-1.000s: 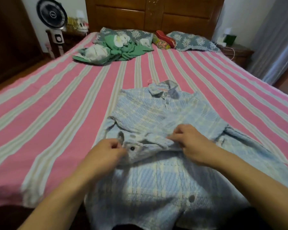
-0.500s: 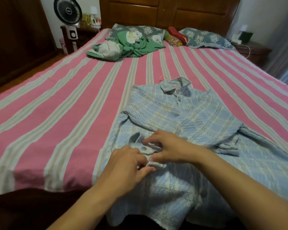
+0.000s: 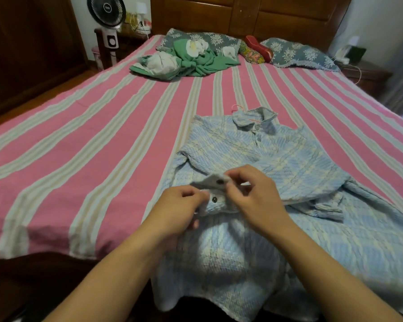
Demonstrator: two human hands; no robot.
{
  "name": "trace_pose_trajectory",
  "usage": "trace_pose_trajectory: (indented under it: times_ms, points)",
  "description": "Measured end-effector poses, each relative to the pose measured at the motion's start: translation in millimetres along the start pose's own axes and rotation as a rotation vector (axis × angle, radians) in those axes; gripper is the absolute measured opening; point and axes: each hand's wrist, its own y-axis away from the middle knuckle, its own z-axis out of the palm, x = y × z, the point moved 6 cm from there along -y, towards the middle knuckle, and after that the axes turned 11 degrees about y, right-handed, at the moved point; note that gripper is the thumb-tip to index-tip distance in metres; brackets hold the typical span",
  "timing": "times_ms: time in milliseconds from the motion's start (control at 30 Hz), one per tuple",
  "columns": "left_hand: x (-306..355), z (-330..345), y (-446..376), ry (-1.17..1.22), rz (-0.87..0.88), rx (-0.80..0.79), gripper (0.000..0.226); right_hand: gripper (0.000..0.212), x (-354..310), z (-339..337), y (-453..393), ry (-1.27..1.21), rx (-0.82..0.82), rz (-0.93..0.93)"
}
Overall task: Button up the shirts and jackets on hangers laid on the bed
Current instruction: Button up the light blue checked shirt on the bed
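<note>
Blue plaid shirt (image 3: 277, 163) lies at the bed's (image 3: 79, 147) near edge. Our left hand (image 3: 182, 205) pinches the button (image 3: 214, 200) strip; right hand (image 3: 251, 194) pinches the buttonhole (image 3: 219, 181) flap above. Midway down the placket, we next must align hole over button and push through.

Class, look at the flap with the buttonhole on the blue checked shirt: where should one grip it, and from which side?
Probably pinch the flap at its edge just right of the buttonhole, coming from the right as the right hand does. The flap stands lifted, and the button lies exposed below.
</note>
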Motion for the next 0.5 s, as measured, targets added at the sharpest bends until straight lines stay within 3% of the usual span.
trace_pose_trajectory:
  times_ms: [100, 233, 500]
  points:
    - [-11.7, 4.4, 1.2, 0.295, -0.192, 0.006, 0.018, 0.018, 1.3, 17.1, 13.7, 0.134, -0.028, -0.142]
    - [-22.0, 3.3, -0.3, 0.454, -0.239, 0.07, 0.016, 0.017, 10.2, 23.8, 26.0, 0.169, 0.019, -0.203]
    - [-34.9, -1.0, 2.5, 0.36, -0.223, 0.102, 0.002, 0.018, 11.2, 32.6, 53.1, 0.243, 0.047, -0.312]
